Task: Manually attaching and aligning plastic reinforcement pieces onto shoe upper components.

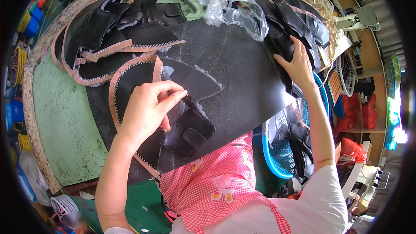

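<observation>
A: Where is your work on the black work sheet (247,82)?

B: Your trimmed leather-look panel (129,78) lies over the sheet's left part, its pinkish zigzag-stitched border (113,93) curving along the outer side and a small rounded flap (196,133) toward the sheet's near edge.

A: And your left hand (151,106)?

B: It's above that panel, on the sheet's left part, with thumb and forefinger tips brought together at a dark edge. Whether any material is caught between them, I can't tell you.

A: What about your right hand (300,60)?

B: At the sheet's right edge — your thumb spread well apart from the fingers, fingertips against a stack of black pieces (299,19). Whether you grip one, I can't tell.

A: What else is around you?

B: A clear plastic bag (236,6) overlaps the sheet's far edge; more trimmed black pieces (93,28) heap at its far-left corner. Green tabletop (65,125) shows left of the sheet. A blue basket (277,167) holding dark pieces sits off its near-right corner — and your red-checked apron (216,182) meets its near edge.
</observation>
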A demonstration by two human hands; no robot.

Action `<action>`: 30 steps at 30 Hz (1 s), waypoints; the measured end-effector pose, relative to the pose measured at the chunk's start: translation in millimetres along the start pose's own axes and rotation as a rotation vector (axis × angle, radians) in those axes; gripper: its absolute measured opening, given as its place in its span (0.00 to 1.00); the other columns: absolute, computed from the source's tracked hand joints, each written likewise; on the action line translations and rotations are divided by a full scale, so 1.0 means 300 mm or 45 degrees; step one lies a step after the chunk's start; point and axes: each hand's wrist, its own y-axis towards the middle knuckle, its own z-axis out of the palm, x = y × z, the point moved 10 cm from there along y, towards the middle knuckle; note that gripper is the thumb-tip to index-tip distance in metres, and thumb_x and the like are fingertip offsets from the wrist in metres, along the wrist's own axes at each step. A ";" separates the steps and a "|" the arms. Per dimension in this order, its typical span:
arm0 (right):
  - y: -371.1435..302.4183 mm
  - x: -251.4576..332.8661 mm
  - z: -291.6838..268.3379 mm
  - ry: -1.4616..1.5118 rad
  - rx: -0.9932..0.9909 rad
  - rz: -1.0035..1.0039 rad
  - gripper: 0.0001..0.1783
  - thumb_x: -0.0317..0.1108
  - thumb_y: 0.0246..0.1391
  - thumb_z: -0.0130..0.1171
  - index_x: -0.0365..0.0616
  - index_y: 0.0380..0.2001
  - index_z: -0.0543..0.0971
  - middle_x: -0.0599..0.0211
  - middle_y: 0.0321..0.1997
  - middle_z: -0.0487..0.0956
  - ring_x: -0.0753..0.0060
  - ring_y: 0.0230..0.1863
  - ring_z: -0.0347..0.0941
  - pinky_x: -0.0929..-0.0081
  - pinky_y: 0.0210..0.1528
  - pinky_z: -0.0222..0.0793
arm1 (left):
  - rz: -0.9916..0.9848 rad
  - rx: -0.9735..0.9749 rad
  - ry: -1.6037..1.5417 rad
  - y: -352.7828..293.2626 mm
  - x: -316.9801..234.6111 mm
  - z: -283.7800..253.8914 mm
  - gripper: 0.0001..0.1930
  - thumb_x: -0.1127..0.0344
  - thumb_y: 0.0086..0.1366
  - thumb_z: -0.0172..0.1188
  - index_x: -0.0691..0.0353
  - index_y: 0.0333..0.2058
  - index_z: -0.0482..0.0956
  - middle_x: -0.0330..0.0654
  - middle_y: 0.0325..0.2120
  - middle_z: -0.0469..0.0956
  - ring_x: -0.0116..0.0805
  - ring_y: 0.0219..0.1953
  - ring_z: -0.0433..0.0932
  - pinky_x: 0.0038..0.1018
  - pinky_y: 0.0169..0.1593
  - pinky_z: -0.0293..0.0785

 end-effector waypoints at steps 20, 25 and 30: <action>0.030 0.095 -0.012 0.380 0.174 -0.247 0.46 0.47 0.40 0.81 0.47 0.61 0.71 0.50 0.63 0.68 0.47 0.65 0.68 0.59 0.66 0.68 | -0.110 0.323 -0.066 0.026 -0.021 0.126 0.10 0.64 0.73 0.62 0.65 0.44 0.84 0.34 0.21 0.78 0.23 0.19 0.81 0.19 0.23 0.72; 0.056 0.109 -0.104 0.322 0.094 -0.091 0.29 0.47 0.46 0.77 0.42 0.48 0.81 0.56 0.48 0.81 0.54 0.53 0.78 0.62 0.58 0.72 | -0.163 0.454 -0.133 -0.002 -0.003 0.117 0.09 0.68 0.70 0.64 0.64 0.46 0.85 0.34 0.24 0.80 0.24 0.24 0.83 0.19 0.27 0.76; -0.025 0.147 -0.090 0.684 0.410 0.014 0.21 0.40 0.46 0.77 0.36 0.38 0.83 0.70 0.25 0.76 0.79 0.29 0.70 0.76 0.36 0.69 | -0.236 0.498 -0.097 0.012 0.015 0.131 0.08 0.70 0.69 0.65 0.65 0.44 0.85 0.35 0.26 0.82 0.26 0.26 0.85 0.17 0.27 0.77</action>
